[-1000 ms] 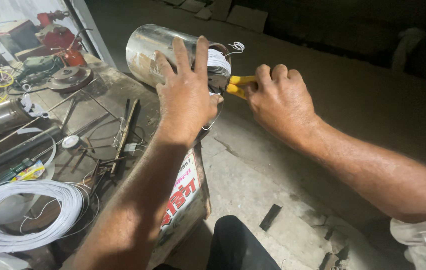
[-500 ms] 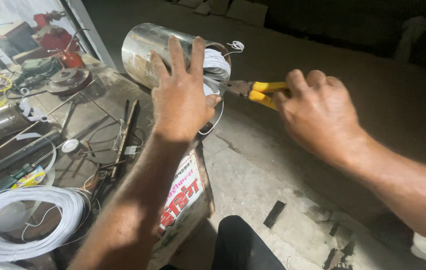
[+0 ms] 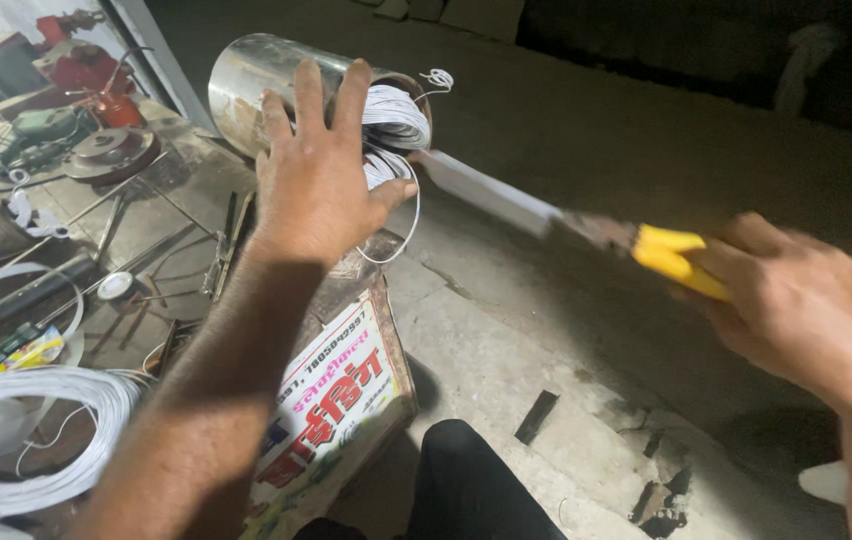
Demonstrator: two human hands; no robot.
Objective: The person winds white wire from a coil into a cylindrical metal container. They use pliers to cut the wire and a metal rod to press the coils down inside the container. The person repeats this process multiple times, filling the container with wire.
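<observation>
Two hands busy: left hand (image 3: 321,185) spread flat on metal cylinder (image 3: 256,90), lying on bench (image 3: 176,200), open end facing right. Right hand (image 3: 796,300) grips yellow-handled pliers (image 3: 666,250) clamping white strip (image 3: 486,195), long axis running up-left into cylinder mouth.

— What lies at twelve o'clock of the bench?

— A shiny metal cylinder (image 3: 266,90) on its side, open end toward three o'clock, packed with white wire windings (image 3: 393,125).

— And coming out of it?

— A flat white strip (image 3: 486,193), drawn straight toward four o'clock, gripped by yellow-handled pliers (image 3: 661,250), blurred.
</observation>
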